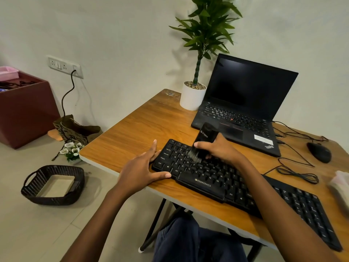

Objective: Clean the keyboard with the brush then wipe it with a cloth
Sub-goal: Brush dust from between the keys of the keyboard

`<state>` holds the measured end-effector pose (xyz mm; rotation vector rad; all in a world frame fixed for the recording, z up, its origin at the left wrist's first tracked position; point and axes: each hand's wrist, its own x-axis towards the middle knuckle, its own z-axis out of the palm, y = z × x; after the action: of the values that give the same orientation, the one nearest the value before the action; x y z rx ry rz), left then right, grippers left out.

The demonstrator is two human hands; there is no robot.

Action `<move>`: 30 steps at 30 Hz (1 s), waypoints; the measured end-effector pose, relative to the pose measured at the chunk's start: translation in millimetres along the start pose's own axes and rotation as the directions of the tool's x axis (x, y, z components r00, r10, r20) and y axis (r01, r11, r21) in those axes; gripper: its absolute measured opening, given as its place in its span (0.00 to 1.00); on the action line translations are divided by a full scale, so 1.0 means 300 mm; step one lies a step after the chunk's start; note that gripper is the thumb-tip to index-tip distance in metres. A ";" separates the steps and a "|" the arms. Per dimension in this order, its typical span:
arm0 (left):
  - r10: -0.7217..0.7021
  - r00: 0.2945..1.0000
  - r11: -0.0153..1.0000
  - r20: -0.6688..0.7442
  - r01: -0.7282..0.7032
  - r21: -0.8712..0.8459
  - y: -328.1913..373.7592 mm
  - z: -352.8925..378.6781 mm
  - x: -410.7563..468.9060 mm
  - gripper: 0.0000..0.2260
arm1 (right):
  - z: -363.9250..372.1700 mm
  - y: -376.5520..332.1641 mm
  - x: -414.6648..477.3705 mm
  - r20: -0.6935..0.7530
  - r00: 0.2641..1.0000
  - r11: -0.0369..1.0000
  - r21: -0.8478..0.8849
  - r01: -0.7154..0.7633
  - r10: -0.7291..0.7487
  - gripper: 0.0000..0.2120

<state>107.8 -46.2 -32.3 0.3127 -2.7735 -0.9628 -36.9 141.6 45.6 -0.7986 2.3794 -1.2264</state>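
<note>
Right hand grips brush on keyboard; left hand spread against keyboard end; basket holds pale tray.

On the table, the keyboard lies before the laptop, potted plant left of it

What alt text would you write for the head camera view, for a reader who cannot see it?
A person's right hand grips a black brush, its bristles on the upper-left keys of a black Zebronics keyboard, while the left hand steadies the keyboard's left end. Also on the wooden table: an open ThinkPad laptop, a potted plant and a mouse.
</note>
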 end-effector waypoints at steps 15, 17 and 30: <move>-0.052 0.997 0.994 0.049 0.057 -0.089 0.012 -0.010 0.015 0.52 | -0.092 0.060 -0.072 -0.025 0.999 1.000 -0.002 0.026 -0.026 0.06; -0.057 0.996 0.993 0.063 0.063 -0.097 0.014 -0.016 0.014 0.53 | -0.120 0.097 -0.037 -0.169 0.985 0.997 -0.064 0.034 -0.044 0.06; 0.249 0.948 0.905 0.200 -0.301 0.302 0.225 0.088 0.046 0.56 | -0.124 0.027 -0.273 0.194 0.980 0.999 -0.024 -0.045 0.048 0.12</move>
<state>79.0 17.6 -9.0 -0.1200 -3.0088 -0.4732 4.5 219.6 63.9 -0.8242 2.2424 -1.0562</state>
